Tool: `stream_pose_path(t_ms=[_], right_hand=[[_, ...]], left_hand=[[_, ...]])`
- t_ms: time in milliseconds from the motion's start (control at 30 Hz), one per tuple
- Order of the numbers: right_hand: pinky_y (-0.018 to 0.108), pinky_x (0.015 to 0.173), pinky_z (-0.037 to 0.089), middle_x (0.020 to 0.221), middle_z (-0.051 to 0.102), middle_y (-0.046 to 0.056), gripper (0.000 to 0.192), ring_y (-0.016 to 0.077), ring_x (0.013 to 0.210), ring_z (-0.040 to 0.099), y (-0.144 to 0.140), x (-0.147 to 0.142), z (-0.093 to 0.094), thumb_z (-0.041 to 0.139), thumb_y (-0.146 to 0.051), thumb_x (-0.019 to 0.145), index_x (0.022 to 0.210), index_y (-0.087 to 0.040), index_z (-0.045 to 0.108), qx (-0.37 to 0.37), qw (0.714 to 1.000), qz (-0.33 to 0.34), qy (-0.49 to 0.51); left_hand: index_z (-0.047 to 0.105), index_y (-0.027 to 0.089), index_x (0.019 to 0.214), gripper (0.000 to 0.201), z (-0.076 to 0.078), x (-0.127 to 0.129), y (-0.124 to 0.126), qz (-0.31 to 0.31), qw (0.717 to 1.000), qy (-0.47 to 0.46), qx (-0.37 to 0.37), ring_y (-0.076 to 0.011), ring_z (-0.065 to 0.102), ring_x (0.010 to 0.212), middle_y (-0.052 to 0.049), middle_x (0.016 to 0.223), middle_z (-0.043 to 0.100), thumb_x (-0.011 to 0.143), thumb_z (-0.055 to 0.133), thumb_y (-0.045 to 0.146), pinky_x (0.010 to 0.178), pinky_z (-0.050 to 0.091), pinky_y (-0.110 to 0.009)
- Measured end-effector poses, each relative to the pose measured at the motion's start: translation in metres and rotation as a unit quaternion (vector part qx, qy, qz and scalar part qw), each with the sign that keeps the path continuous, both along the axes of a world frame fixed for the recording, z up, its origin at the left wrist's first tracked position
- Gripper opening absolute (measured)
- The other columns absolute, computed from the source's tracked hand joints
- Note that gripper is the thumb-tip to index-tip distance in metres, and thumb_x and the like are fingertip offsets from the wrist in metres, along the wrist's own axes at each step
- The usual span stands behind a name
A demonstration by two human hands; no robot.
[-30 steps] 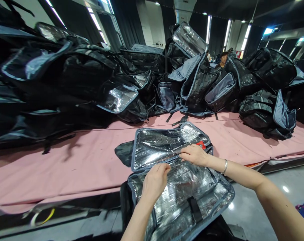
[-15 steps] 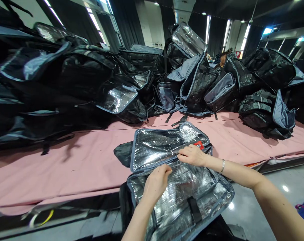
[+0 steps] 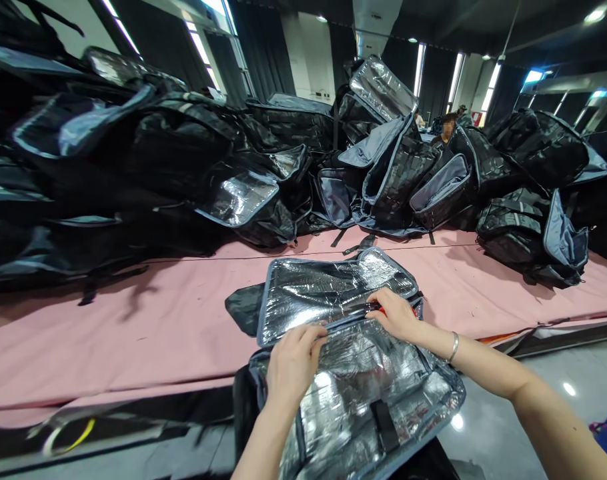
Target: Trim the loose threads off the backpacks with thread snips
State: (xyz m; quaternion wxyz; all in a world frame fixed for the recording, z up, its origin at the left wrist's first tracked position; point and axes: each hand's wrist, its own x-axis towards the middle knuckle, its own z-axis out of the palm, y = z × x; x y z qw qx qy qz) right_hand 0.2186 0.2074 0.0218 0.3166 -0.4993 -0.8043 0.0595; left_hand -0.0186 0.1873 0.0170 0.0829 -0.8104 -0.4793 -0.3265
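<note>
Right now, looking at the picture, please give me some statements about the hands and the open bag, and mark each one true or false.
1. Both hands rest on the silver lining of the open bag. True.
2. The left hand holds a pair of scissors. False: it grips only the foil lining near the fold.
3. The right hand wears a bracelet at the wrist. True.
4. The table cover is green. False: it is pink.
5. Many black bags are piled behind the open bag. True.
</note>
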Motion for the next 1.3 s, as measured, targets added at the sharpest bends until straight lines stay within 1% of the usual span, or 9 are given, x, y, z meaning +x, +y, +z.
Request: stream_pose_path(t_ms=[100, 233, 467, 633, 700, 867, 1033, 1200, 1300], right_hand=[[0.026, 0.070, 0.043, 0.096, 0.059, 0.003, 0.023, 0.0162, 0.087, 0.056, 0.005, 0.002, -0.001, 0.066, -0.023, 0.077, 0.097, -0.019, 0.056, -0.051, 0.999, -0.016, 0.002], [0.024, 0.071, 0.042, 0.087, 0.062, 0.000, 0.012, 0.0148, 0.083, 0.057, 0.006, 0.007, -0.002, 0.063, -0.016, 0.076, 0.087, -0.021, 0.062, -0.062, 0.997, 0.016, -0.032], [0.027, 0.077, 0.040, 0.096, 0.064, 0.004, 0.038, 0.0176, 0.092, 0.056, -0.007, 0.004, -0.003, 0.043, 0.002, 0.072, 0.097, -0.020, 0.064, -0.091, 0.991, -0.004, -0.098], [0.026, 0.072, 0.040, 0.095, 0.065, 0.004, 0.034, 0.0184, 0.088, 0.059, -0.001, -0.002, 0.020, 0.047, -0.002, 0.071, 0.096, -0.020, 0.063, -0.138, 0.982, -0.025, -0.125], [0.026, 0.070, 0.039, 0.093, 0.066, 0.005, 0.026, 0.0193, 0.087, 0.059, 0.003, -0.002, 0.032, 0.049, -0.008, 0.074, 0.091, -0.020, 0.064, -0.157, 0.979, -0.023, -0.127], [0.024, 0.063, 0.036, 0.079, 0.066, 0.004, 0.008, 0.0182, 0.076, 0.059, 0.006, 0.004, 0.055, 0.056, -0.022, 0.080, 0.078, -0.019, 0.064, -0.218, 0.969, -0.014, -0.114], [0.022, 0.059, 0.034, 0.072, 0.063, 0.002, 0.015, 0.0146, 0.069, 0.055, 0.002, 0.016, 0.067, 0.061, -0.028, 0.078, 0.068, -0.016, 0.061, -0.259, 0.962, -0.013, -0.086], [0.020, 0.054, 0.031, 0.062, 0.057, -0.001, 0.018, 0.0114, 0.061, 0.050, -0.015, 0.027, 0.080, 0.062, -0.026, 0.076, 0.064, -0.014, 0.058, -0.288, 0.956, -0.013, -0.057], [0.020, 0.055, 0.031, 0.062, 0.056, -0.002, 0.017, 0.0106, 0.061, 0.049, -0.025, 0.031, 0.084, 0.062, -0.025, 0.077, 0.065, -0.014, 0.058, -0.288, 0.957, -0.013, -0.036]], left_hand=[[0.058, 0.019, 0.074, 0.021, -0.007, -0.001, -0.004, -0.033, 0.999, 0.020, 0.035, -0.0159, 0.055, 0.074, -0.002, 0.077, 0.062, 0.087, 0.043, 0.014, 0.065, 0.042, -0.025], [0.058, 0.018, 0.072, 0.018, -0.014, 0.002, -0.018, -0.043, 0.995, 0.025, 0.085, -0.0142, 0.053, 0.070, -0.001, 0.074, 0.061, 0.085, 0.048, 0.010, 0.066, 0.042, -0.024], [0.057, 0.017, 0.070, 0.018, -0.013, 0.009, -0.029, -0.040, 0.996, -0.003, 0.078, -0.0142, 0.052, 0.067, -0.002, 0.073, 0.060, 0.086, 0.049, 0.012, 0.066, 0.043, -0.026], [0.060, 0.018, 0.081, 0.015, 0.001, 0.006, -0.021, -0.072, 0.994, -0.077, 0.009, -0.0147, 0.057, 0.080, -0.003, 0.082, 0.063, 0.088, 0.047, 0.022, 0.073, 0.045, -0.025], [0.061, 0.019, 0.089, 0.015, 0.008, 0.005, -0.016, -0.059, 0.995, -0.084, 0.000, -0.0142, 0.058, 0.080, -0.004, 0.087, 0.064, 0.089, 0.048, 0.026, 0.070, 0.045, -0.023], [0.064, 0.021, 0.089, 0.015, 0.027, 0.013, -0.004, -0.018, 0.999, 0.007, 0.030, -0.0172, 0.056, 0.077, -0.002, 0.085, 0.066, 0.087, 0.050, 0.028, 0.068, 0.043, -0.027], [0.062, 0.021, 0.083, 0.016, 0.042, 0.029, -0.001, -0.013, 0.998, 0.039, 0.054, -0.0198, 0.054, 0.076, -0.002, 0.082, 0.066, 0.088, 0.048, 0.027, 0.067, 0.039, -0.031], [0.056, 0.018, 0.073, 0.022, 0.056, 0.034, 0.004, -0.090, 0.995, 0.038, -0.029, -0.0190, 0.053, 0.068, -0.003, 0.072, 0.061, 0.089, 0.042, 0.025, 0.062, 0.036, -0.031], [0.058, 0.020, 0.080, 0.021, 0.063, 0.039, 0.002, -0.151, 0.986, 0.026, -0.065, -0.0184, 0.054, 0.073, -0.003, 0.078, 0.062, 0.089, 0.042, 0.030, 0.064, 0.037, -0.030]])
